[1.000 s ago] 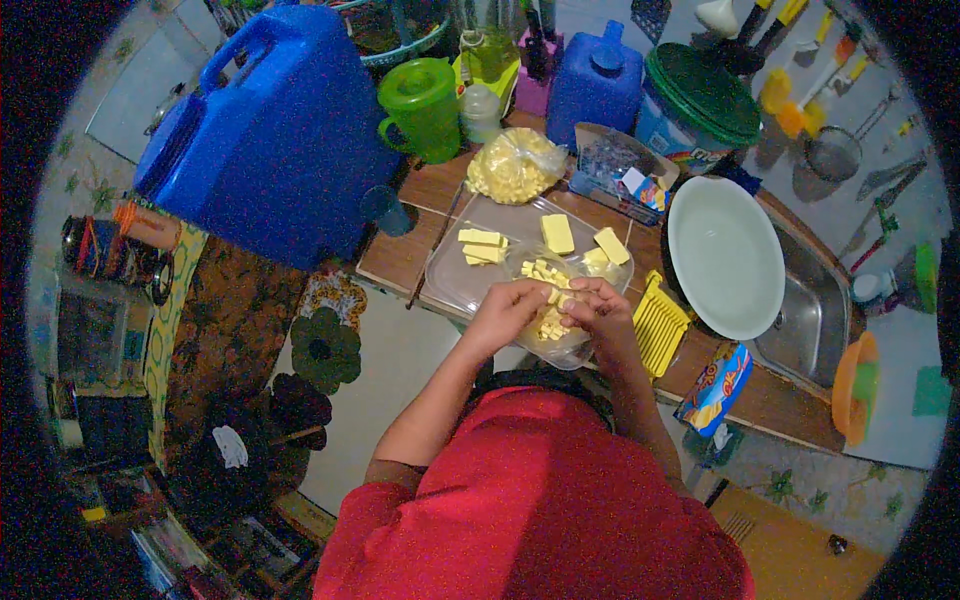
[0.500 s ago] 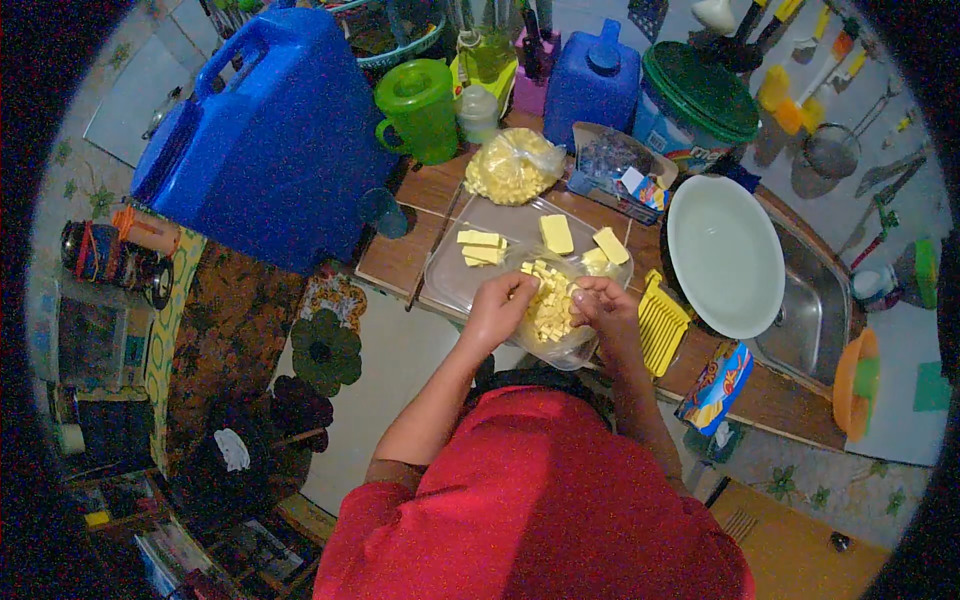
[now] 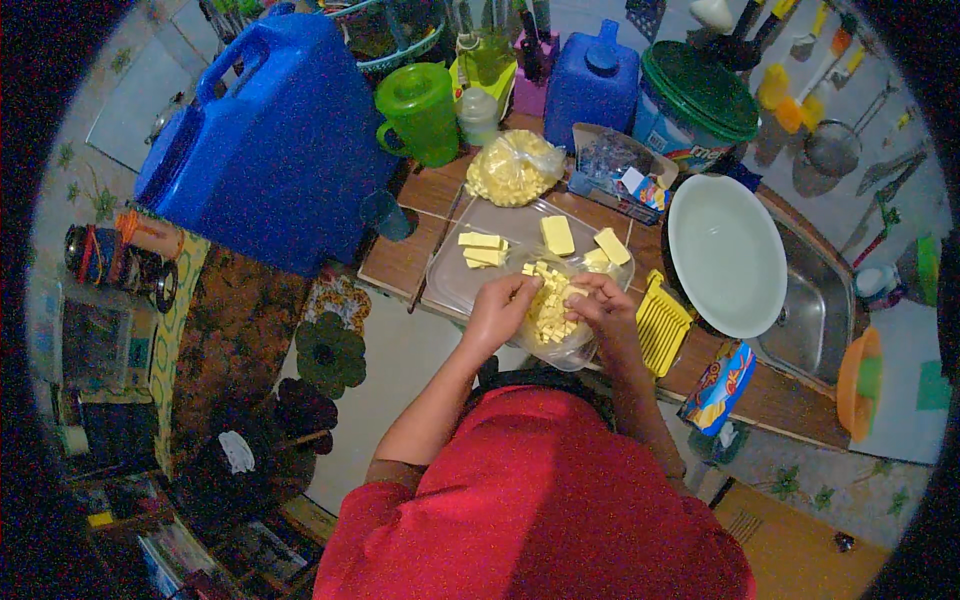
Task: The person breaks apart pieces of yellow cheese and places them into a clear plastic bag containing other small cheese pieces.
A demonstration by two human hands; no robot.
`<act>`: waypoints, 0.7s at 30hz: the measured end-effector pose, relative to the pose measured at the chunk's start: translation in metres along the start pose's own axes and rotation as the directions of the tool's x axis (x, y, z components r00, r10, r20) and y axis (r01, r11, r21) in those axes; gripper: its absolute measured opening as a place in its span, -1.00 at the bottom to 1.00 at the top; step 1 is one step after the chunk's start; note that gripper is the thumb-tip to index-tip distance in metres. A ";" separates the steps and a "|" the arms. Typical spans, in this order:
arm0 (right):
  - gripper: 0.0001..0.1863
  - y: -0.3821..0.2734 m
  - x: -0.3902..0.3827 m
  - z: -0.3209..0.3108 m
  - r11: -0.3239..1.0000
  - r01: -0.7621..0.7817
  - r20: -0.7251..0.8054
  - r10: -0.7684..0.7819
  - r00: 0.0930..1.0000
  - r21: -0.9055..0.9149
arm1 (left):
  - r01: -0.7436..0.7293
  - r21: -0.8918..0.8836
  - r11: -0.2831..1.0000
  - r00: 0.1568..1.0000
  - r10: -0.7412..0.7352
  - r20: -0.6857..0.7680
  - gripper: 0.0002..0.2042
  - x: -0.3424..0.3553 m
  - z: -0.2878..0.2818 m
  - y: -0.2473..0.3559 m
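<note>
A clear plastic bag (image 3: pixel 570 356) lies open in front of me, with many small pale-yellow cubes (image 3: pixel 551 318), which look like cheese, in it. My left hand (image 3: pixel 505 308) pinches the bag's left edge. My right hand (image 3: pixel 606 305) is at its right side, fingertips drawn together over the cubes; what they hold is too small to make out. Beyond my hands, on a clear plastic tray (image 3: pixel 447 272), are yellow slabs (image 3: pixel 483 250) at the left, a thick block (image 3: pixel 557 235) in the middle and another block (image 3: pixel 610 244) at the right.
Behind the tray sits a filled bag of cubes (image 3: pixel 512 172). A yellow slotted cutter (image 3: pixel 662 325) and a blue wrapper (image 3: pixel 718 388) lie to the right, near a large white basin (image 3: pixel 728 257) at the sink (image 3: pixel 815 315). A green pitcher (image 3: pixel 422 115) and blue jerrycan (image 3: pixel 270 150) stand left.
My right hand has shifted slightly inward, its fingertips now over the cubes. My left hand stays at the bag's left edge. The blocks lie as before.
</note>
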State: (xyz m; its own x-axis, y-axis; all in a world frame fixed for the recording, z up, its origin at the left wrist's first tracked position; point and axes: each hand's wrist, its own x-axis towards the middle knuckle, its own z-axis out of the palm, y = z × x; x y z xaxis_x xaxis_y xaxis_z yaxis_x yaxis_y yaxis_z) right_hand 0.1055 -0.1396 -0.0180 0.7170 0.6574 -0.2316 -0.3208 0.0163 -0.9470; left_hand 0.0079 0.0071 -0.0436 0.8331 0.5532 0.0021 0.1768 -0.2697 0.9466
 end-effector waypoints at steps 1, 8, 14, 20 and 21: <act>-0.71 -0.003 -0.001 0.004 1.000 0.004 -0.007 -0.004 1.000 0.019 | 0.016 -0.050 0.999 1.000 -0.016 0.009 -0.73 -0.001 0.000 0.003; -0.70 -0.006 -0.002 0.005 0.994 -0.036 0.046 0.031 0.998 0.102 | 0.069 -0.175 0.982 0.985 -0.040 0.165 -0.75 -0.003 -0.002 0.016; -0.69 -0.009 -0.006 0.006 0.985 -0.088 0.062 0.079 0.995 0.150 | 0.086 -0.259 0.962 0.976 -0.029 0.218 -0.75 -0.006 -0.007 0.024; -0.72 -0.005 -0.005 0.004 0.981 -0.083 0.070 0.072 0.995 0.177 | 0.124 -0.377 0.918 0.972 -0.036 0.232 -0.79 -0.006 -0.005 0.014; -0.72 -0.002 -0.004 0.003 0.981 -0.083 0.069 0.072 0.995 0.177 | 0.124 -0.378 0.918 0.972 -0.035 0.234 -0.79 -0.007 -0.004 0.016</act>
State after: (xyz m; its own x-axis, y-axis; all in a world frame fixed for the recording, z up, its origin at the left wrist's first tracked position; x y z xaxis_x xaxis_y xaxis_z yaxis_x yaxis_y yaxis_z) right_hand 0.1015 -0.1401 -0.0146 0.6481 0.7070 -0.2830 -0.4837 0.0952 -0.8700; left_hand 0.0030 0.0024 -0.0270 0.9257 0.3629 -0.1067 0.0676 0.1188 0.9906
